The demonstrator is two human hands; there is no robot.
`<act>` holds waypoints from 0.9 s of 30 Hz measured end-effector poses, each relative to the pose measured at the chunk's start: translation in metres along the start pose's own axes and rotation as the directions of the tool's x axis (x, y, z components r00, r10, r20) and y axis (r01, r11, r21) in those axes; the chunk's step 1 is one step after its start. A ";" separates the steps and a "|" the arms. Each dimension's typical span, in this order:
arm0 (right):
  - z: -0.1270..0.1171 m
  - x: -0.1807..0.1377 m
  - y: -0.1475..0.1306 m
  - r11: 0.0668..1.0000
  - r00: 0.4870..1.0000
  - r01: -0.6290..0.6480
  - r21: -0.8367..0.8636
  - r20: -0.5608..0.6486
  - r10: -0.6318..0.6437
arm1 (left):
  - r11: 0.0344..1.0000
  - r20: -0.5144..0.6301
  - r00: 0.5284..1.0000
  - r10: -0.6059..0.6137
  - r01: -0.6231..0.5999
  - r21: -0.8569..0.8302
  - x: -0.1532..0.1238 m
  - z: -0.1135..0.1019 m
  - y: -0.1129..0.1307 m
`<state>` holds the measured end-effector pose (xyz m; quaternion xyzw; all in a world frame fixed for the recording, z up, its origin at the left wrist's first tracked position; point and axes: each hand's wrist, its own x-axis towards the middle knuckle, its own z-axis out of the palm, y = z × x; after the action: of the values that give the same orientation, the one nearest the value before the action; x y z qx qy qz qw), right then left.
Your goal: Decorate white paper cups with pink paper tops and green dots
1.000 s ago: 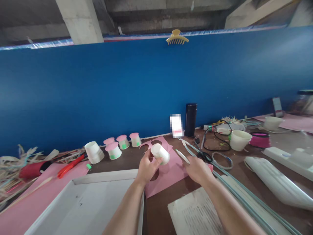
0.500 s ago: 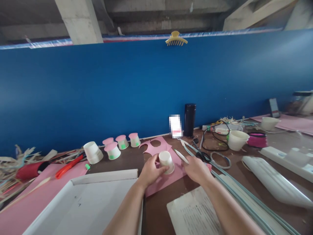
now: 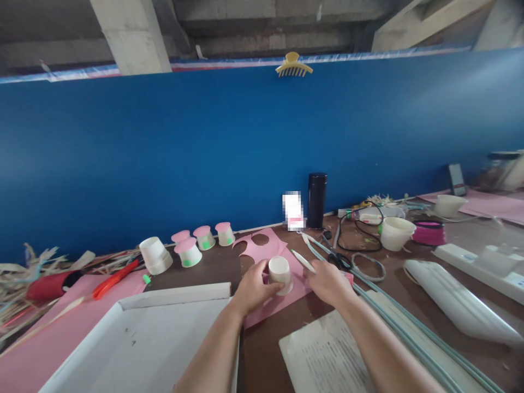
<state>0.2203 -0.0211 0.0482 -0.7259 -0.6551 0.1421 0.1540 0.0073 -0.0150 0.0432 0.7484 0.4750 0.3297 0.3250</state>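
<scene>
My left hand (image 3: 257,284) is wrapped round the side of a white paper cup (image 3: 280,273), which stands upside down on a sheet of pink paper (image 3: 264,315). Round holes and curved cuts show at the far end of that sheet. In my right hand (image 3: 329,281) is a white marker (image 3: 302,260), its green tip pointing up and left, a short way right of the cup and apart from it. Several upturned cups topped with pink paper discs (image 3: 188,245) stand at the back left, with green patches on their sides.
A white shallow box (image 3: 164,333) lies at front left, beside red-handled scissors (image 3: 117,279). Behind stand a black flask (image 3: 317,200) and stacked white cups (image 3: 155,255). To the right are black scissors (image 3: 344,262), pale cords, a white cup (image 3: 397,233) and a power strip (image 3: 470,265).
The cup has shifted slightly toward me and to the right, with my left hand still round it. My right hand with the marker stays nearly in place.
</scene>
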 end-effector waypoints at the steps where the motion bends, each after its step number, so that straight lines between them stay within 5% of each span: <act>1: 0.000 0.000 0.000 1.000 1.000 0.000 0.000 -0.001 0.000 | 1.000 0.002 1.000 -0.004 0.004 0.004 0.000 0.000 0.001; 24: 0.000 -0.001 0.000 1.000 1.000 0.004 0.011 -0.004 -0.004 | 0.999 0.071 0.997 0.028 -0.029 0.025 0.000 -0.003 -0.001; 27: 0.000 -0.002 0.000 1.000 1.000 0.009 0.023 -0.004 -0.009 | 1.000 0.007 1.000 0.011 -0.011 -0.026 0.000 -0.009 -0.002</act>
<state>0.2202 -0.0227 0.0483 -0.7214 -0.6565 0.1474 0.1641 -0.0005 -0.0126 0.0470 0.7478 0.4656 0.3349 0.3345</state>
